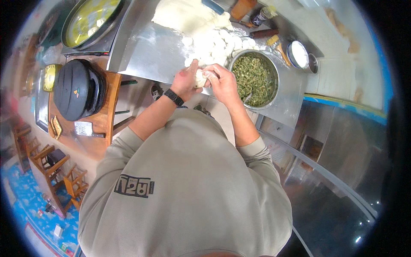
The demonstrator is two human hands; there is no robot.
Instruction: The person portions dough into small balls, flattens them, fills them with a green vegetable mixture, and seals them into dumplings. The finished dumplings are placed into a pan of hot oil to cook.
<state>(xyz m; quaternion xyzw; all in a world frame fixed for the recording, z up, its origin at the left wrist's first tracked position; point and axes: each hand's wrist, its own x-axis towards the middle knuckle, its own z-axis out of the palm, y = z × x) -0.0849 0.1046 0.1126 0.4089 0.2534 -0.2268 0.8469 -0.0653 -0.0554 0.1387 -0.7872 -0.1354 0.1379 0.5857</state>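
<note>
Between my two hands, at the near edge of the steel worktop (pixel 144 61), is a small white dough bun (pixel 200 79). My left hand (pixel 185 82) cups it from the left, thumb pointing up. My right hand (pixel 222 81) pinches the dough at its top with thumb and fingers. Whether filling lies inside the bun is hidden. Just right of my right hand stands a steel bowl (pixel 276 86) of chopped green filling (pixel 253 78), with a spoon handle (pixel 247 98) in it. Beyond my hands lie many floured dough pieces (pixel 218 45) and a large dough slab (pixel 183 14).
Left of the worktop is a wide pan (pixel 72 43) with yellowish liquid and pale buns. A wooden table (pixel 99 135) bears a black round appliance (pixel 75 90) and a cleaver (pixel 85 129). A bowl of white powder (pixel 298 54), a brush (pixel 282 54) and a jar (pixel 261 17) stand at the back right.
</note>
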